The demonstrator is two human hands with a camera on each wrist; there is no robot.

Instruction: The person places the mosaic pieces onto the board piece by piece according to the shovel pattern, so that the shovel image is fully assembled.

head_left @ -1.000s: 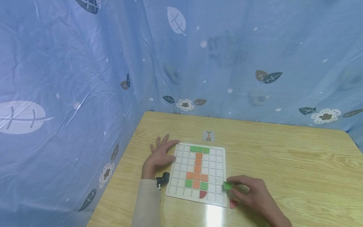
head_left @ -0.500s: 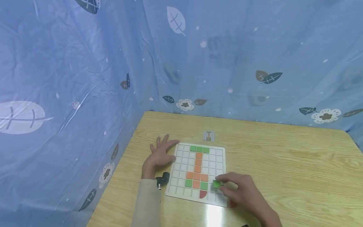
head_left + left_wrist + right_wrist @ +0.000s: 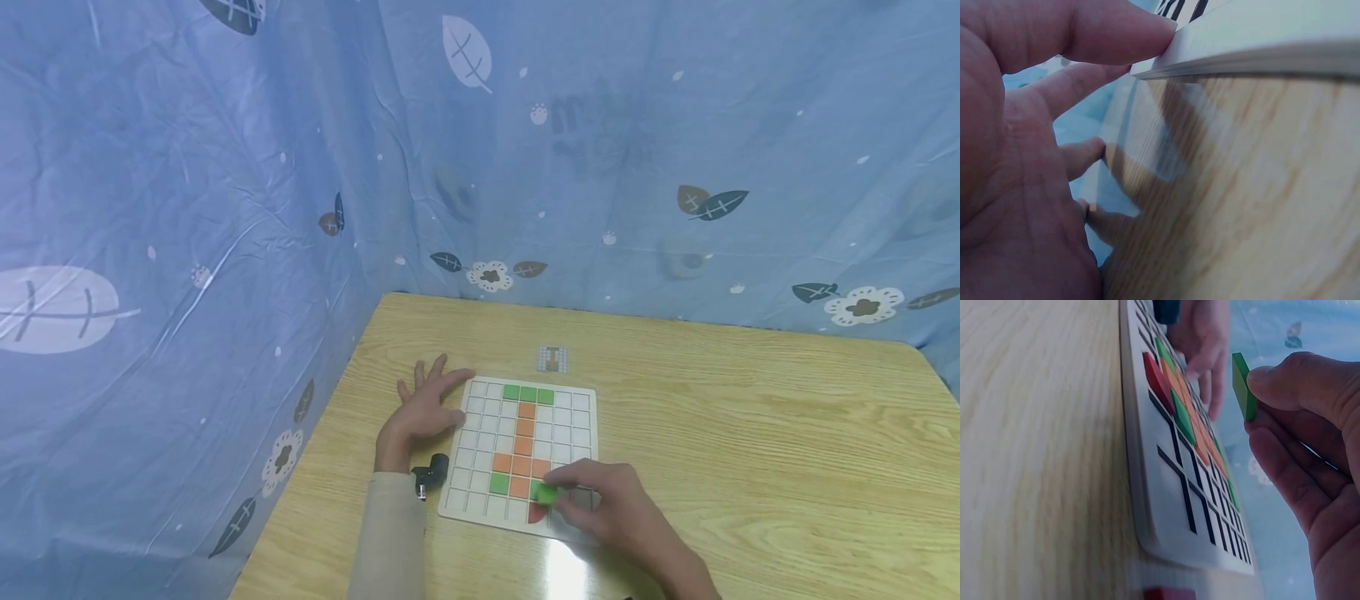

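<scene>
A white grid board [image 3: 471, 504] lies on the wooden table, with orange tiles [image 3: 523, 446] and green tiles [image 3: 528, 394] set in its squares. One red quarter-round tile [image 3: 1159, 381] sits near its front edge. My right hand [image 3: 611, 500] pinches a green square tile [image 3: 1243, 387] between thumb and fingers, held above the board's front right area; in the head view it overlaps the green and red tiles there. At the board's left edge rests my left hand [image 3: 426, 410], fingers spread, its thumb [image 3: 1122, 37] and index finger touching the rim.
A small picture card [image 3: 552, 360] with a grid pattern lies beyond the board. Under my left wrist is a black device [image 3: 431, 474]. Another red piece [image 3: 1170, 593] lies by the board's near right corner. Blue patterned curtains [image 3: 600, 167] hang behind the table and on the left.
My right hand has moved left with the green tile, from beyond the board's right edge to over its front tiles. The left hand has stayed in place.
</scene>
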